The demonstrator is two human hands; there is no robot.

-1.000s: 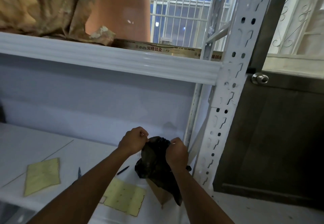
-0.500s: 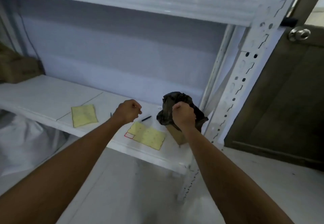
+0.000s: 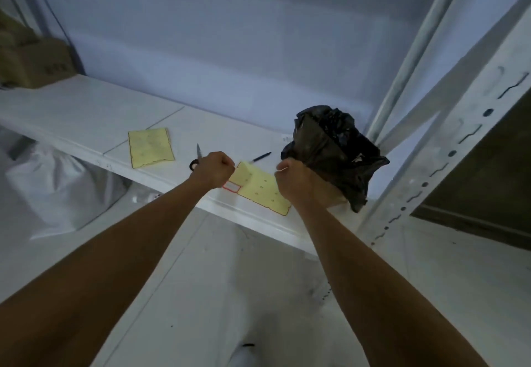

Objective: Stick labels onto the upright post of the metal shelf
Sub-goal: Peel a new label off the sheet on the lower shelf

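Black plastic bag point(image 3: 330, 148) is gripped by R hand point(image 3: 296, 184) just left of upright post point(image 3: 448, 159); yellow label sheet point(image 3: 260, 192) is laid farther left on shelf, L hand point(image 3: 214, 169) is balled tight, farthest left.

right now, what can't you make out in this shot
Head view only:
Anything in the left hand: its curled fingers face away.
Scissors handles: mostly behind that hand.
Black bag contents: opaque plastic.
Whether the upright post carries labels: too blurred.
Cardboard box: cut by left edge.
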